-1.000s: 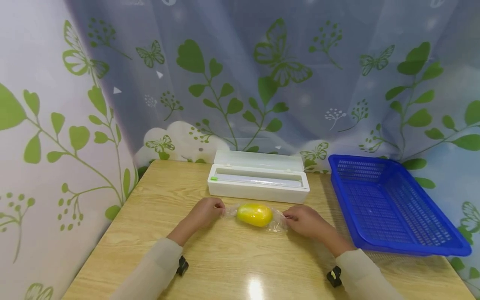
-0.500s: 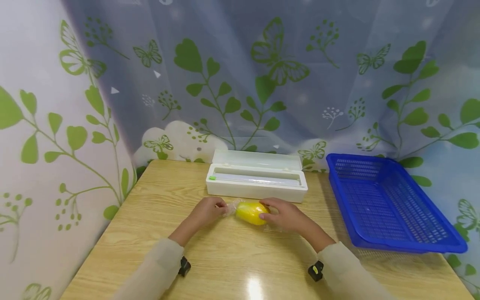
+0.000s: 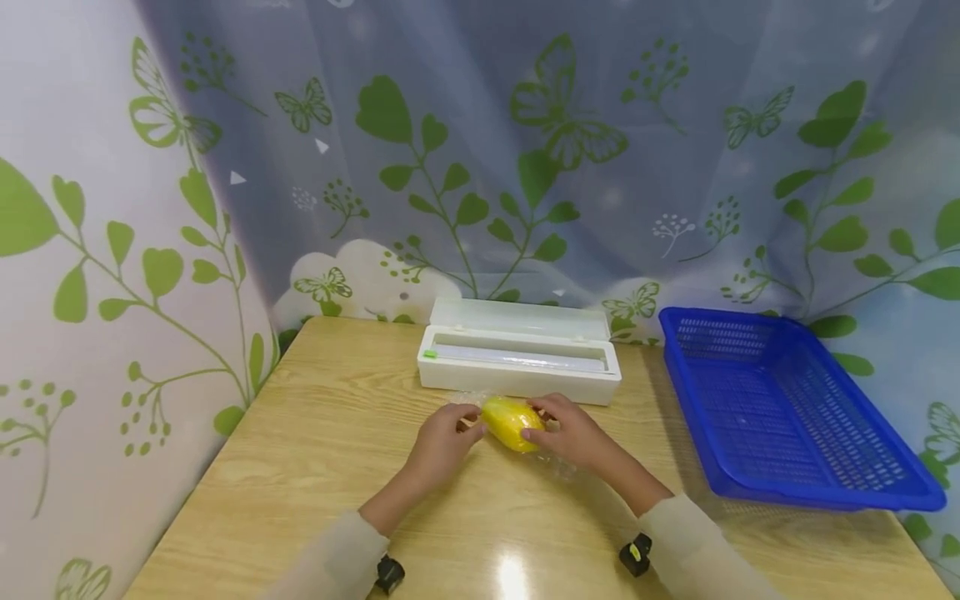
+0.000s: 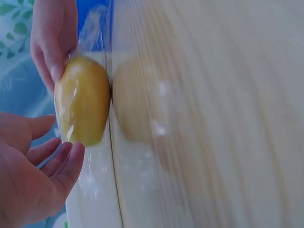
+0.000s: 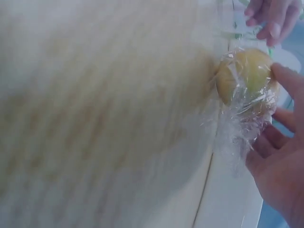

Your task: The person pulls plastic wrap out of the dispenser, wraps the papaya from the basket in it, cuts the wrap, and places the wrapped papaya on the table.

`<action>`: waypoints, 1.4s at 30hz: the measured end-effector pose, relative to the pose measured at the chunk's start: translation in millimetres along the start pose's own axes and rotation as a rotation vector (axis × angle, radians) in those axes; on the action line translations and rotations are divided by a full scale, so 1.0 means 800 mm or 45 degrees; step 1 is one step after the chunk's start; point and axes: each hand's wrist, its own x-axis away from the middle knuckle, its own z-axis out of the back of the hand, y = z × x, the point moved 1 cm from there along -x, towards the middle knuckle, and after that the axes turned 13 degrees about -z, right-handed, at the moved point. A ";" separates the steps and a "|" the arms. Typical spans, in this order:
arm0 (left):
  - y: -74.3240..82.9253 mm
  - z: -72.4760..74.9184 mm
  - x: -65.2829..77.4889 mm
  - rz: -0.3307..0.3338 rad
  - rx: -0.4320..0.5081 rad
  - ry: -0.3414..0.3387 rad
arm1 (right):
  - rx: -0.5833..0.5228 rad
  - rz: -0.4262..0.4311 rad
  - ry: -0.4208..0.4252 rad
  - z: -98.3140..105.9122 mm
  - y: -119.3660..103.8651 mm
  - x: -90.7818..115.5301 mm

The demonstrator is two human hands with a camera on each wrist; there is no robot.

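Note:
A yellow mango (image 3: 508, 423) wrapped in clear cling film lies on the table in front of a white box. Loose film (image 3: 557, 463) sticks out past its right end, and a crumpled tail (image 3: 468, 399) shows at the left. My right hand (image 3: 572, 433) holds the mango's right end between thumb and fingers. At the other end is my left hand (image 3: 444, 442), its fingers loosely bent and parted beside the fruit. The left wrist view shows those left fingers (image 4: 71, 166) close under the mango (image 4: 83, 102). Bunched film (image 5: 237, 137) hangs near my right palm in the right wrist view.
Behind the mango stands the white cling film box (image 3: 517, 383), its lid (image 3: 521, 319) raised, a film roll (image 3: 517, 358) and green slider (image 3: 430, 355) inside. A blue plastic basket (image 3: 697, 433) sits at the right. Patterned cloth (image 3: 465, 125) hangs behind the wooden table (image 3: 337, 375).
My right hand has moved from the right film tail onto the mango. My left hand has let go of the left tail and moved in beside the fruit, which has turned slightly.

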 end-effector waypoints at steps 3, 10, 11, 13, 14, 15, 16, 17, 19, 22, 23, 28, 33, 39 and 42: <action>0.009 -0.012 0.000 -0.013 0.045 -0.024 | -0.048 -0.055 0.031 -0.005 0.002 0.004; 0.019 -0.027 -0.003 -0.063 0.111 -0.013 | -0.143 -0.153 0.077 -0.015 -0.001 0.020; 0.019 -0.029 -0.004 -0.067 0.124 -0.015 | -0.157 -0.150 0.078 -0.015 -0.002 0.023; 0.020 -0.031 -0.005 -0.070 0.141 -0.023 | -0.162 -0.147 0.076 -0.014 -0.002 0.028; 0.020 -0.032 -0.005 -0.070 0.146 -0.029 | -0.162 -0.144 0.077 -0.014 -0.002 0.029; 0.020 -0.033 -0.005 -0.065 0.156 -0.037 | -0.162 -0.132 0.078 -0.013 -0.002 0.031; 0.019 -0.033 -0.005 -0.061 0.167 -0.043 | -0.164 -0.117 0.082 -0.012 -0.001 0.032; 0.018 -0.034 -0.006 -0.056 0.177 -0.055 | -0.164 -0.109 0.088 -0.012 0.000 0.033; 0.015 -0.034 -0.007 -0.041 0.197 -0.082 | -0.176 -0.089 0.100 -0.010 0.002 0.035; 0.010 -0.034 -0.008 -0.033 0.243 -0.121 | -0.212 -0.043 0.109 -0.010 0.007 0.034; 0.009 -0.033 -0.009 -0.035 0.257 -0.135 | -0.220 -0.027 0.108 -0.010 0.009 0.034; 0.007 -0.031 -0.012 -0.072 0.330 -0.189 | -0.239 0.065 0.075 -0.011 0.015 0.032; 0.007 -0.032 -0.015 -0.147 0.269 -0.239 | -0.243 0.069 0.044 -0.012 0.017 0.033; 0.008 -0.032 -0.018 -0.144 0.210 -0.277 | -0.199 0.105 0.066 -0.011 0.020 0.037; 0.009 -0.033 -0.019 -0.141 0.208 -0.280 | -0.162 0.165 0.088 -0.009 0.022 0.046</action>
